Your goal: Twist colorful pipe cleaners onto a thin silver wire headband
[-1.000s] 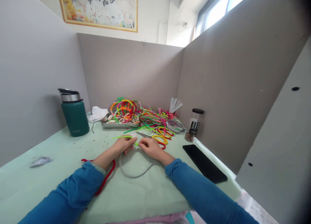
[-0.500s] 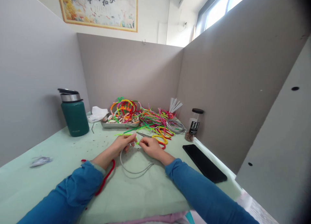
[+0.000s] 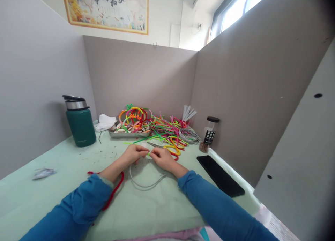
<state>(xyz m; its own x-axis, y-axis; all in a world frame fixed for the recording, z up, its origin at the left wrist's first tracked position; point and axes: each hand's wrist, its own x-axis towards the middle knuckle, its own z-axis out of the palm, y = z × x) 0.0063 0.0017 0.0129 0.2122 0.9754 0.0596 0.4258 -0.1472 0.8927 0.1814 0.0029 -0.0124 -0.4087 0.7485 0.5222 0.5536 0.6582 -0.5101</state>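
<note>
On the bench (image 3: pixel 157 209), beyond my fingers (image 3: pixel 143 150), sits the tray (image 3: pixel 128 135): bottle (image 3: pixel 81 126) to its left, wire coil (image 3: pixel 188 137) and jar (image 3: pixel 209 137) to its right.

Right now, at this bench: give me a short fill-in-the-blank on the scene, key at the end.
1. The left hand and right hand pinch a short visible bit of strip coloured ____.
2. The cord curving on the near side of the hands is coloured ____.
3. A red strip is partly hidden by the ____ forearm.
4. In the picture, the jar stands to the ____ of the tray.

Missing words: bright green; grey; left; right.
</note>
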